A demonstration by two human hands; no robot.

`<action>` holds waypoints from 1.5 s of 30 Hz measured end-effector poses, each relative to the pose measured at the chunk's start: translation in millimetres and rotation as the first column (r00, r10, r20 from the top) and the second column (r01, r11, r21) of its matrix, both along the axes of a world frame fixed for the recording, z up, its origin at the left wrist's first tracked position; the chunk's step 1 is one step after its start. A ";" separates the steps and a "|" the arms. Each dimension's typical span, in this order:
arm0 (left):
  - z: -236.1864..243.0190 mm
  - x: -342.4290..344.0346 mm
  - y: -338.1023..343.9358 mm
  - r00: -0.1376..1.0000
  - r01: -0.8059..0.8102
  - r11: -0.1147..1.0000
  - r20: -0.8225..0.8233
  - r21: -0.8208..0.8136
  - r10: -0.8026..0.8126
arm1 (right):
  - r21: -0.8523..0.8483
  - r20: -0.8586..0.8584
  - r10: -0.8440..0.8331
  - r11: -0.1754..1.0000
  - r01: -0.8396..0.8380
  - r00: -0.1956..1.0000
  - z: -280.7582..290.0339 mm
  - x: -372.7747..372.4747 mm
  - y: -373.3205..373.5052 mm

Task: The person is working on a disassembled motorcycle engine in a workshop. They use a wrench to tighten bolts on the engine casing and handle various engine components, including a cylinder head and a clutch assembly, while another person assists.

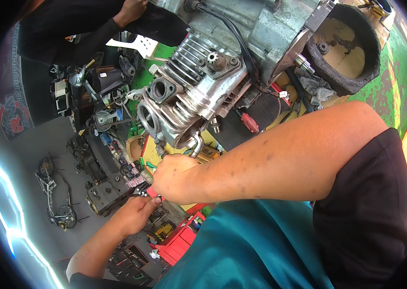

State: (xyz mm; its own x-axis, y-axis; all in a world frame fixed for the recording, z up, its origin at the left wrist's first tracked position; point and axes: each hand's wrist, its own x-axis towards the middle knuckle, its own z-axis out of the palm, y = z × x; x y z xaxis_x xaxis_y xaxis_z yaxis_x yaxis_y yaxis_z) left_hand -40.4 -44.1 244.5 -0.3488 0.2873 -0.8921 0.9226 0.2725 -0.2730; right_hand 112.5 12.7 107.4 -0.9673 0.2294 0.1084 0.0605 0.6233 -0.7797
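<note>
A grey metal engine [242,43] fills the top of the view, with its finned cylinder [186,60] and cylinder head [179,108] pointing toward me. Just below the cylinder head is my right hand [177,178], its back toward me and its fingers curled out of sight. A small red piece [153,191] shows at its lower left edge; its kind is not visible. My left hand [138,214] comes up from the lower left, closed, with thumb and finger pinched at the red piece. A bent metal pipe [197,144] hangs from the head beside my right hand.
A black round tub [372,60] holding loose parts stands at the upper right. On a ribbed black mat [266,118] lies a red-handled tool [249,122]. Another person's hand [130,12] is at the top. A red toolbox [177,243] stands low in front.
</note>
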 end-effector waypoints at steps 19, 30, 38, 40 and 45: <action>12.8 17.0 8.4 0.995 -0.033 0.997 -0.095 -0.064 0.027 | 0.020 -0.084 -0.003 1.000 0.005 0.996 2.2 8.5 1.0; 15.9 17.6 7.4 0.993 -0.006 0.997 -0.118 -0.075 -0.003 | -0.001 -0.139 0.012 1.000 -0.012 0.990 0.5 8.9 2.5; -24.5 -24.7 -19.3 0.985 -0.123 0.988 0.132 0.093 0.110 | 0.091 -0.029 -0.024 0.996 0.027 0.999 -9.2 1.1 -6.6; -29.6 -35.0 -23.2 0.980 -0.139 0.988 0.154 0.066 0.127 | 0.116 -0.053 -0.072 0.990 0.078 0.996 -13.1 1.5 -11.4; -30.7 -43.8 -30.0 0.942 -0.005 0.974 0.329 0.228 -0.072 | 0.183 -0.039 -0.135 0.973 0.140 0.990 -13.1 0.2 -15.8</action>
State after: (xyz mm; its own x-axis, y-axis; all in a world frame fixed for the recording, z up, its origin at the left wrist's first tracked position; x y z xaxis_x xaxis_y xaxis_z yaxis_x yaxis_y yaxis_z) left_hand -84.2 -74.1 213.8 -0.0296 0.4983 -0.8665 0.9593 0.2576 0.1154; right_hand 112.7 -3.1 94.3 -0.9241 0.3335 0.1865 0.1364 0.7439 -0.6542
